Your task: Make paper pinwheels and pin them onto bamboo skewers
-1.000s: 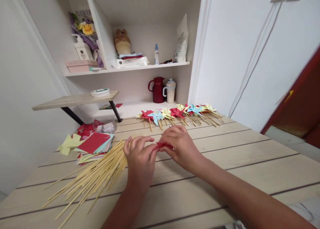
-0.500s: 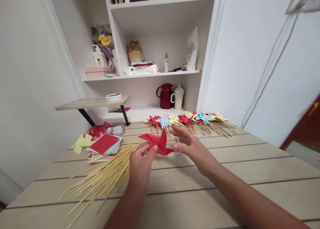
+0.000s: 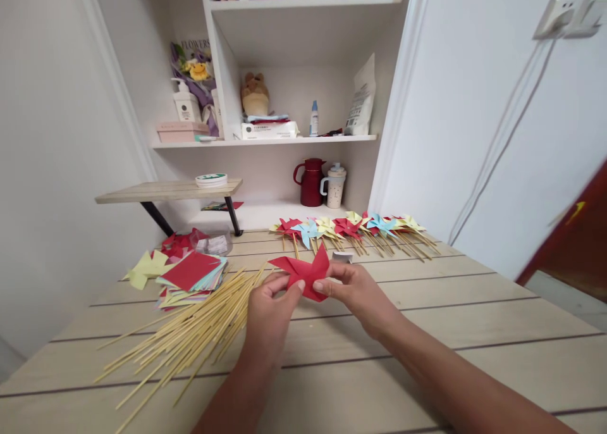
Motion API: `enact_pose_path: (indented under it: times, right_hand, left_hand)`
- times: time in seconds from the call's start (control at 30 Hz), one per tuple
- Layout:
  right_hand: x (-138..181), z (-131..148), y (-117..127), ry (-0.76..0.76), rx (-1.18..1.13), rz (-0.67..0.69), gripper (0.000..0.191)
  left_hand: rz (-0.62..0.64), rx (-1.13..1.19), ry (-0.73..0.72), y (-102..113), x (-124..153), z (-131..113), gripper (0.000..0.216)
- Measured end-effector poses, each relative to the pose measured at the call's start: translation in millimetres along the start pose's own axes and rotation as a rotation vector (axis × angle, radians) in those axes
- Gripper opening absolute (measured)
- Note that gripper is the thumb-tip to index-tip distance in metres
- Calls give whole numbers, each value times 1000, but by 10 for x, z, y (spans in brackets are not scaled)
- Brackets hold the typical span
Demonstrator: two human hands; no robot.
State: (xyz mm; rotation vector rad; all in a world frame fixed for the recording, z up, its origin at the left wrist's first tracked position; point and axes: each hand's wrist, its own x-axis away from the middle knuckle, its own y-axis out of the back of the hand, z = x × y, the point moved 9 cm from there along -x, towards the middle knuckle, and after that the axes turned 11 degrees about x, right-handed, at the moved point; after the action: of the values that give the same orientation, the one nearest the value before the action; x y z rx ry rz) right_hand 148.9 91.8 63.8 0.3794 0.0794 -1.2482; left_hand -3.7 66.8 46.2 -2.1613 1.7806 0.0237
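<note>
A red paper pinwheel (image 3: 303, 272) is held up above the wooden table (image 3: 427, 333) between both hands. My left hand (image 3: 270, 310) pinches its lower left edge, thumb on top. My right hand (image 3: 353, 288) pinches its lower right part with thumb and fingers. A loose heap of bamboo sticks (image 3: 190, 336) lies just left of my left hand. Behind the pinwheel a small clear container (image 3: 342, 256) peeks out on the table.
A row of finished pinwheels on sticks (image 3: 351, 228) lies at the table's far edge. A stack of coloured paper squares (image 3: 190, 276) and folded pieces sit at the far left. Shelves behind hold a red jug (image 3: 310, 182), a mug, bottles and a bag.
The pinwheel was pressed flat on the table under both hands, then lifted by my left hand. My right hand, open half a second ago, has now closed on it.
</note>
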Motion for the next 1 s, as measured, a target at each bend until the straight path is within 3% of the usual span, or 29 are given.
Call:
enact_pose_path:
  times: [0.23,0.53,0.73,1.0]
  right_hand:
    - [12,-54,-29,-76,-70,-8,19]
    - [-8,-70,46,-53,32,-49,21]
    - [-16,-99,69,-49,21,-55,18]
    - [3,-13,73,-21,61,-71,20]
  left_hand:
    - [17,28,35,-72,84,-25,21]
    - [11,124,204,-106,118,121,24]
    - [-95,102,182,20,94,116,31]
    - [-45,-25,99,9,33,43,25]
